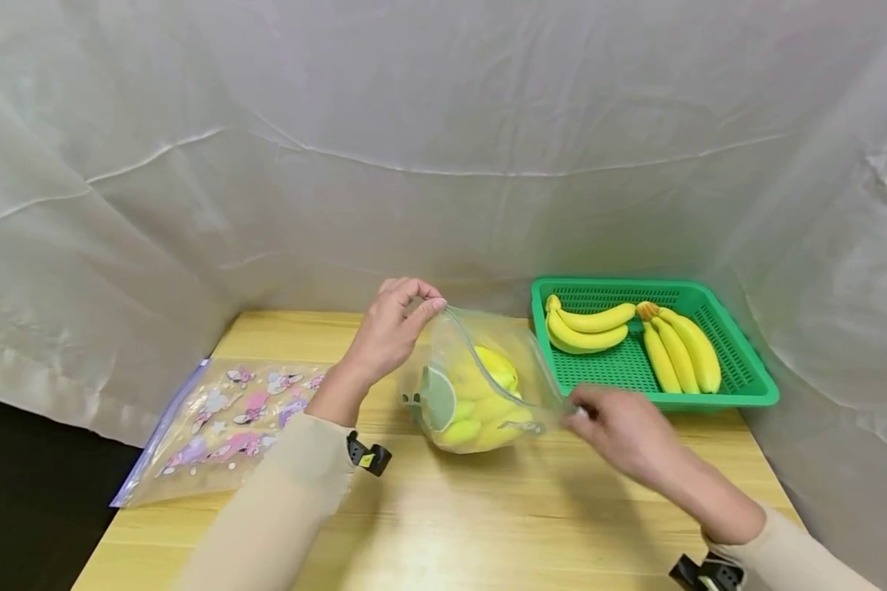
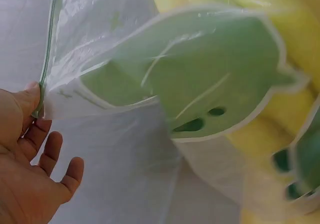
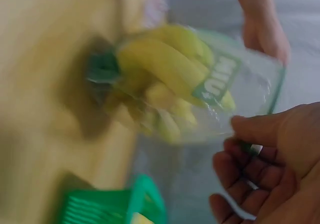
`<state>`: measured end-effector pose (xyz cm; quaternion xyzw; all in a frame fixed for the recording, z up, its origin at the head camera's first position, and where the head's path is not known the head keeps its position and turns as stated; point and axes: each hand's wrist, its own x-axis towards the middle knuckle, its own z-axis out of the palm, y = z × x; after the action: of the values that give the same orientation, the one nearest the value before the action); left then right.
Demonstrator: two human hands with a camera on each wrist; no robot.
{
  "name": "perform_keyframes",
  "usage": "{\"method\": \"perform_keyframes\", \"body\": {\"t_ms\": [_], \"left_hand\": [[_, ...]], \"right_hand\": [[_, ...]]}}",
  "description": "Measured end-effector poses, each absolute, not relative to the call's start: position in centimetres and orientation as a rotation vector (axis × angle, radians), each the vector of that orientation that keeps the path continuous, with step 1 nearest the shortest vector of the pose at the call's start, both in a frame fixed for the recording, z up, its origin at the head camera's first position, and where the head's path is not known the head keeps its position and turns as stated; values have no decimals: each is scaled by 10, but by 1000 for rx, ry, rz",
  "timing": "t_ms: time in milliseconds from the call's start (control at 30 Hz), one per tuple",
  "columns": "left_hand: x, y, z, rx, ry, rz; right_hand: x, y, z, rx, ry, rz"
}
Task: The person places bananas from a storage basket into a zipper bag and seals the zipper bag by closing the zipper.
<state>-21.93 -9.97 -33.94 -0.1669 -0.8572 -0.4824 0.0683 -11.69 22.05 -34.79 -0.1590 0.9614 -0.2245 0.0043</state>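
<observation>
A clear zip bag (image 1: 451, 341) with green printed patches hangs tilted over the middle of the table. Yellow bananas (image 1: 480, 419) fill its lower part, seen through the plastic. My left hand (image 1: 392, 328) pinches one end of the zip edge between thumb and index finger; its other fingers are loosely bent in the left wrist view. At the opposite end of that edge, my right hand (image 1: 624, 427) pinches the bag with thumb and index finger. The right wrist view is blurred but shows the bananas (image 3: 170, 64) and white lettering on a green patch.
A green basket (image 1: 710, 400) at the right back holds a bunch of two bananas (image 1: 587, 328) and a bunch of three (image 1: 680, 349). On the left lies a flat zip bag with cartoon prints (image 1: 225, 419). Pale fabric (image 1: 443, 164) hangs behind the wooden table (image 1: 443, 525).
</observation>
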Motion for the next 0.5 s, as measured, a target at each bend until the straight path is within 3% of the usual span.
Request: {"method": "perform_keyframes", "body": {"t_ms": [300,500], "left_hand": [[-181,-142,-306,-670,-2427,-999],[-161,-157,-313,-733,-2458,-824]], "right_hand": [[-141,241,-300,-523,3172,-1109],[-151,235,-314,-474,3139,-1352]]}}
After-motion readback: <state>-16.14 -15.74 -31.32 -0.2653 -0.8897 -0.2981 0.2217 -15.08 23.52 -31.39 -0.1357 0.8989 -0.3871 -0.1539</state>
